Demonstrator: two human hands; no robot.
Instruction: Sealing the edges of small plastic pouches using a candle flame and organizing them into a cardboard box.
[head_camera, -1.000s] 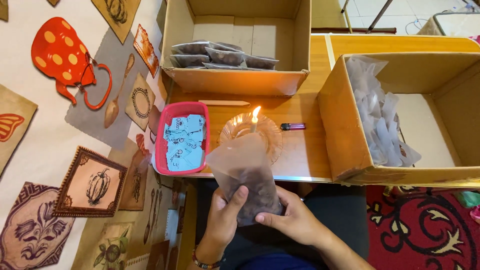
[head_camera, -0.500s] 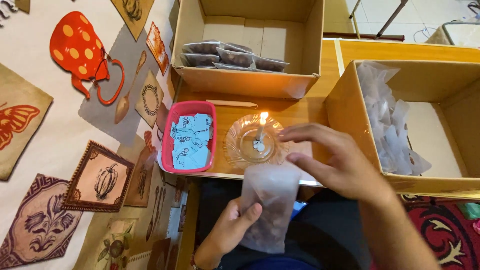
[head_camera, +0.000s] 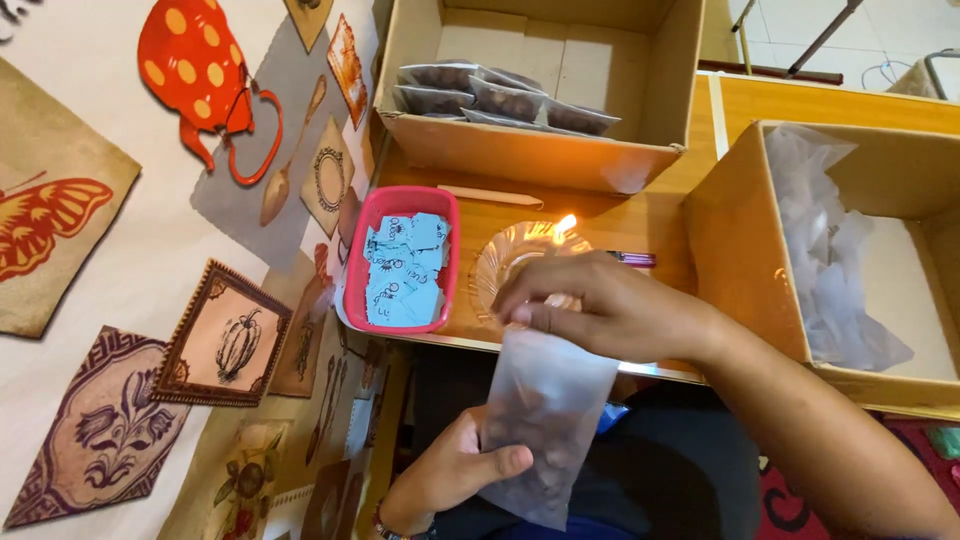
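Wooden and narrow, the bench (head_camera: 620, 215) runs beside a wall cloth printed with a red teapot (head_camera: 195, 70). Below its near edge, the left hand (head_camera: 450, 470) grips the lower part of a frosted plastic pouch of brown pieces (head_camera: 545, 430), thumb across its front. The right hand (head_camera: 610, 310) pinches the pouch's top edge, just in front of a clear glass dish holding a lit candle (head_camera: 520, 265). A pink plastic tray of blue paper slips (head_camera: 400, 260) sits at the bench's left end. One cardboard box of filled pouches (head_camera: 530, 90) fills the far edge; another cardboard box of empty bags (head_camera: 830, 240) crowds the right, leaving only a thin strip between them.
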